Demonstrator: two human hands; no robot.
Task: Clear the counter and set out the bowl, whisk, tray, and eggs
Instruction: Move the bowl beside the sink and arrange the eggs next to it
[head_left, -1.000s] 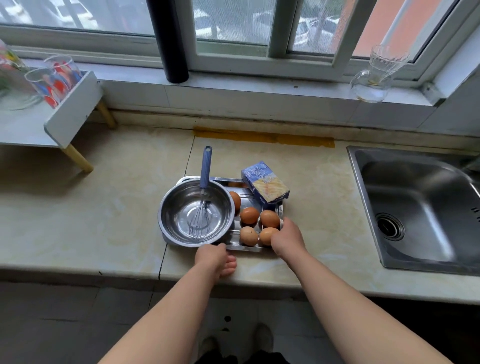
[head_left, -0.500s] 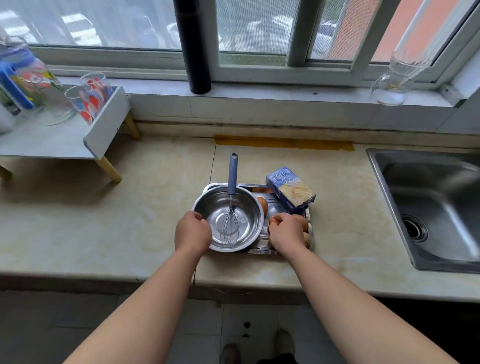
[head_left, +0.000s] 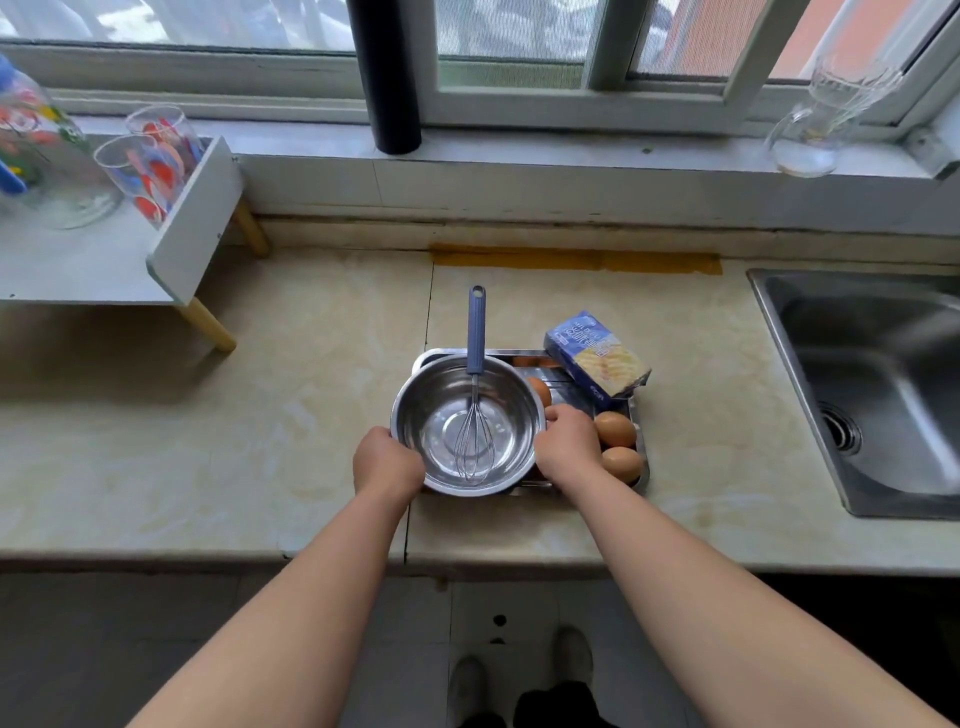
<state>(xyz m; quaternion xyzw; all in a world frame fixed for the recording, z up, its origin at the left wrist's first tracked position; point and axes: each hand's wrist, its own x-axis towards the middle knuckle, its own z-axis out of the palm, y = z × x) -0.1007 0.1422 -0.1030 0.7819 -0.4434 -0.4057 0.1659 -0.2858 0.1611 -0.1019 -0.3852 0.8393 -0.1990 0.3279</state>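
Steel bowl (head_left: 431, 415), whisk (head_left: 475, 332) leaning loose inside, sits on a tray (head_left: 642, 452) on the table (head_left: 260, 415) beside 3 visible eggs (head_left: 615, 428); left hand (head_left: 387, 465) and right hand (head_left: 569, 441) each clasp opposite rims; likely light, rigid, slick; lift level by the rim.

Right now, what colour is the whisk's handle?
Muted blue-grey; the whisk handle sticks up over the bowl rim. Clearest in the head view.

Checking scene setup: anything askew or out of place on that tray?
The blue carton lies tilted, propped on the tray's back-right corner and sticking out past it. The bowl overhangs the tray's left edge. No spill visible.
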